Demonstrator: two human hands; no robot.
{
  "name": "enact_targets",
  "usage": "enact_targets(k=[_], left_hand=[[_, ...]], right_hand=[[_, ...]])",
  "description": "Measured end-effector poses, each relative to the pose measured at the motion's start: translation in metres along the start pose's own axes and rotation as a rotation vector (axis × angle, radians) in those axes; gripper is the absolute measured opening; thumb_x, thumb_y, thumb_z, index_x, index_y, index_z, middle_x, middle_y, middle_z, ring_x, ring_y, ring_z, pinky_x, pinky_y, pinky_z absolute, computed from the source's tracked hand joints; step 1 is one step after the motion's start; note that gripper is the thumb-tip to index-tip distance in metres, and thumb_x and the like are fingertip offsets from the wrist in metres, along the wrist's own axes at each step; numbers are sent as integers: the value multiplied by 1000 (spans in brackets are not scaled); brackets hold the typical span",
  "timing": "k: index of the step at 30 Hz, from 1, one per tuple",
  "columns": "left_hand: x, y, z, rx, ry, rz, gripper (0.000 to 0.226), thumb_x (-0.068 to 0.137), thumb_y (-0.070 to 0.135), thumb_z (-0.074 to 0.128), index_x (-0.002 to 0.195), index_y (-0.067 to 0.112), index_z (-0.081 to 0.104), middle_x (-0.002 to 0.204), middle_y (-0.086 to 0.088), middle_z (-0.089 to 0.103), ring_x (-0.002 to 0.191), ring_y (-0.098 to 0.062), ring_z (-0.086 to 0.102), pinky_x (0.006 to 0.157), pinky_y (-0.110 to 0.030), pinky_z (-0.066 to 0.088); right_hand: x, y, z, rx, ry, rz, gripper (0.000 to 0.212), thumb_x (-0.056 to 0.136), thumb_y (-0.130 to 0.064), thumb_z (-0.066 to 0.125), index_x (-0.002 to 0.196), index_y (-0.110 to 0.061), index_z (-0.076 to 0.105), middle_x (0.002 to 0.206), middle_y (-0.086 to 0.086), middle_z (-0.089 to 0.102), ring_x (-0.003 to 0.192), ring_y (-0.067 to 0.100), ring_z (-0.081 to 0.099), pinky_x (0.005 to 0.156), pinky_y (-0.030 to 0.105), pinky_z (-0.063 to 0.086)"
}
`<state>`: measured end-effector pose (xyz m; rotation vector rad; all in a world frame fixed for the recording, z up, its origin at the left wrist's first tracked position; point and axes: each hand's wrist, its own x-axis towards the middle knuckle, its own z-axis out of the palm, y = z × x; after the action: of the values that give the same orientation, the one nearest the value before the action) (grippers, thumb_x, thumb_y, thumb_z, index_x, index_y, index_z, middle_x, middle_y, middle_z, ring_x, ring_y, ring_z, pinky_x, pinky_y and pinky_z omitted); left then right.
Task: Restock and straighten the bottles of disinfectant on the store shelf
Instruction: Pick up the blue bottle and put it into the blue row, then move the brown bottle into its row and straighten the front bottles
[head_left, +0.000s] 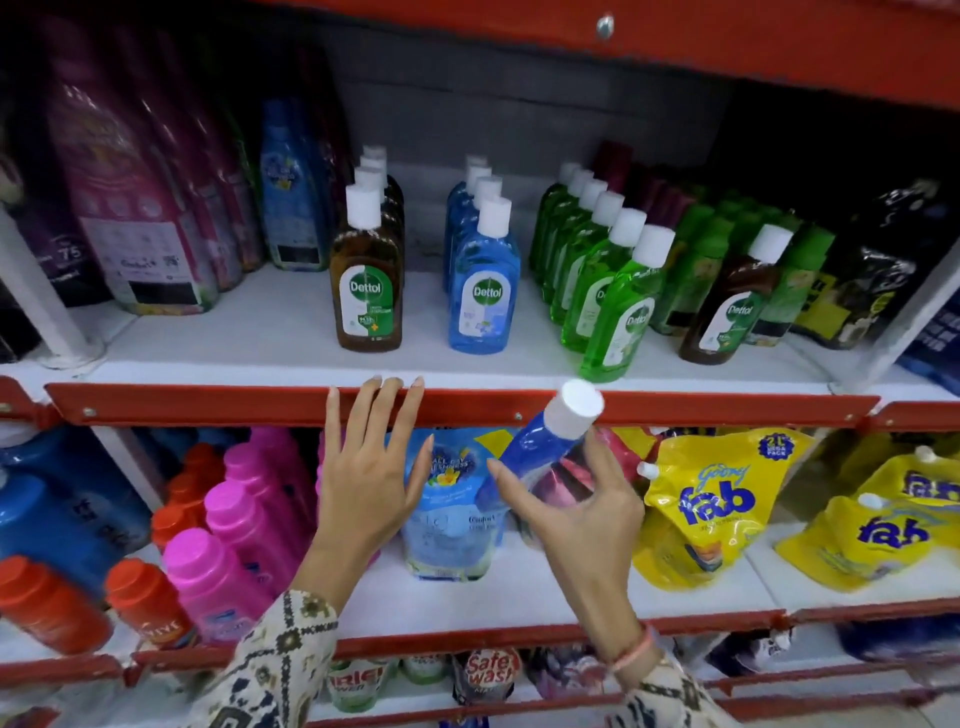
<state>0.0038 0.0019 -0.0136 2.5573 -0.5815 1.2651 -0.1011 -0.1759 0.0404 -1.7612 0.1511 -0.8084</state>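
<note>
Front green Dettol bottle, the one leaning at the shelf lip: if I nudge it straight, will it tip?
Probably tippy: the front green bottle is tall and narrow, already tilted, near the shelf edge. It looks full, so fairly heavy. Smooth plastic may slide when pushed.

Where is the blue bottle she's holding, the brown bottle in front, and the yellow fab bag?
Held blue bottle (540, 441), head view, clear blue body.
Front brown bottle (368, 291), head view, label.
Yellow fab bag (711, 499), head view, printed front.

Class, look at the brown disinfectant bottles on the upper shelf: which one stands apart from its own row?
The lone brown bottle at the right, standing tilted beside the green bottles; the other brown bottles queue at the left.
</note>
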Motion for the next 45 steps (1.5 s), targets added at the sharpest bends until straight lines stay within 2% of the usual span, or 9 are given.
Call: enact_targets(k=[3,8,17,21,25,30,34,40,45], left_hand=[[0,0,1,0,12,10,56,100,37,44,149,10,47,141,-20,58,138,-35,45,120,-61,25],[0,-2,4,3,18,23,57,98,37,45,148,10,47,140,-20,59,138,-34,44,118,-61,25],[-1,-5,4,15,12,52,55,101,39,39,149,12,42,141,-18,60,139,-30,42,118,-58,25],[0,-5,3,1,0,44,53,106,41,27,149,12,42,141,-17,61,139,-30,42,119,-57,24],[-2,-6,4,14,-33,47,55,104,39,33,152,12,40,150,-15,54,146,-30,36,120,-58,23],[-2,-5,3,26,-69,42,58,100,37,40,152,11,41,152,-15,52,148,-30,34,122,-57,19],[-1,-5,0,16,-98,28,56,107,41,25,152,11,40,152,-15,51,147,-29,34,122,-56,19],[1,-12,-7,63,-124,36,62,100,42,40,155,14,37,160,-11,41,151,-27,30,119,-63,25],[4,-39,-15,58,-91,-98,66,100,45,34,158,13,31,166,-10,29,155,-24,22,127,-54,8]], right_hand=[[29,-31,3,70,44,-63,74,59,-46,88,121,-14,65,106,-2,76,97,13,71,87,32,58],[78,-61,18,72,94,-116,70,62,-41,88,125,-21,64,105,-6,76,95,5,70,85,17,55],[123,-36,58,-134,91,-79,92,57,-67,77,134,-24,56,107,-5,74,95,12,69,83,31,58],[128,-30,63,-239,84,-45,62,60,-63,79,101,-19,69,79,1,72,72,19,66,63,29,52],[130,-25,67,-248,71,-26,51,60,-60,81,84,-20,63,78,2,70,71,19,63,60,27,49],[132,-27,66,-265,-10,-79,59,64,-57,80,106,-16,66,85,-1,67,73,12,57,58,5,39],[133,-26,64,-277,-47,-125,66,66,-56,79,118,-18,63,87,-3,67,79,11,61,69,12,43],[126,-20,42,-326,-86,-146,75,70,-63,73,126,-13,59,112,4,71,99,17,67,84,33,56],[125,-25,-13,-97,126,-228,38,84,-34,72,117,-15,66,103,-1,72,95,8,67,82,26,58]])
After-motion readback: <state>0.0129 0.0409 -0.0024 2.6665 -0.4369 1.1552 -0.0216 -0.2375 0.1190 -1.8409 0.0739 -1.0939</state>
